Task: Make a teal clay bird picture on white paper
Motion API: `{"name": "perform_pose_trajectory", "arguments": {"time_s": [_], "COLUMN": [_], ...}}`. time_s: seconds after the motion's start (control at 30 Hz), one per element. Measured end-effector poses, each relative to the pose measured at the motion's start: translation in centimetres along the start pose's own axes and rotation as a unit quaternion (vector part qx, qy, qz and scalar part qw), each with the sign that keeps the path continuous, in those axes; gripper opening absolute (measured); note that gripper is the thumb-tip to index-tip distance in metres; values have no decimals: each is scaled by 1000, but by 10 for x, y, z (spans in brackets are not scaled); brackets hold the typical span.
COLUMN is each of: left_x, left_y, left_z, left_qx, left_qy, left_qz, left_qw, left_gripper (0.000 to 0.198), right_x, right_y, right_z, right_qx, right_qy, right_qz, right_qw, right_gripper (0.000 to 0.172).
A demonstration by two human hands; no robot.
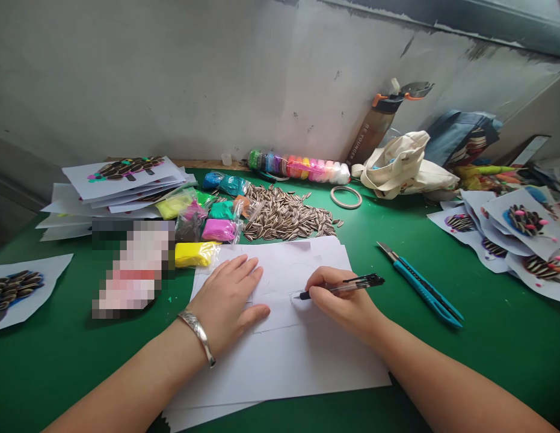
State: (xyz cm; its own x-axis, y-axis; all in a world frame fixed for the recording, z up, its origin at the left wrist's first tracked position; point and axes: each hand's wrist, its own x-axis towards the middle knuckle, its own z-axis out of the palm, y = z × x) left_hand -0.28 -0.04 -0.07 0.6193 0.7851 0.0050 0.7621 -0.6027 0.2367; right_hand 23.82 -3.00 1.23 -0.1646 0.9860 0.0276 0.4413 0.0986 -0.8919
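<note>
My left hand (237, 294) lies flat with fingers spread on white paper (325, 367), a silver bracelet (199, 335) round its wrist. Between the fingers of my right hand (343, 300) is a black gel pen (352, 284), its tip down at the sheet. Faint thin lines are drawn on the smaller top piece of paper (280, 270), some beside the pen tip. More sheets lie underneath. Just beyond the paper is a heap of striped sunflower seeds (289, 213). A yellow clay packet (196, 254) lies close to my left fingertips.
To the right lies a blue utility knife (424, 288) with its blade out. Behind are a tape roll (346, 197), a tube of coloured clay (302, 167), a bottle (374, 126) and a cloth bag (401, 168). Seed pictures are stacked at left (121, 180) and right (526, 222).
</note>
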Motion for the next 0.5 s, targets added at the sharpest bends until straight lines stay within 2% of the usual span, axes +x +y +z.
{"name": "perform_pose_trajectory", "arguments": {"time_s": [0.2,0.33,0.5], "left_x": [0,0,0], "left_y": [0,0,-1], "left_z": [0,1,2], "left_qx": [-2,-1,-12], "left_qy": [-2,-6,3], "left_qz": [-6,-9,-7], "left_qw": [1000,1000,1000], "left_gripper": [58,58,57], "right_x": [-4,-15,-19], "right_y": [4,11,13], "right_z": [-11,-19,-16], "right_qx": [26,11,7], "right_qy": [30,24,40], "right_qz": [43,57,63], "right_qw": [998,998,997], "right_gripper": [14,13,13]}}
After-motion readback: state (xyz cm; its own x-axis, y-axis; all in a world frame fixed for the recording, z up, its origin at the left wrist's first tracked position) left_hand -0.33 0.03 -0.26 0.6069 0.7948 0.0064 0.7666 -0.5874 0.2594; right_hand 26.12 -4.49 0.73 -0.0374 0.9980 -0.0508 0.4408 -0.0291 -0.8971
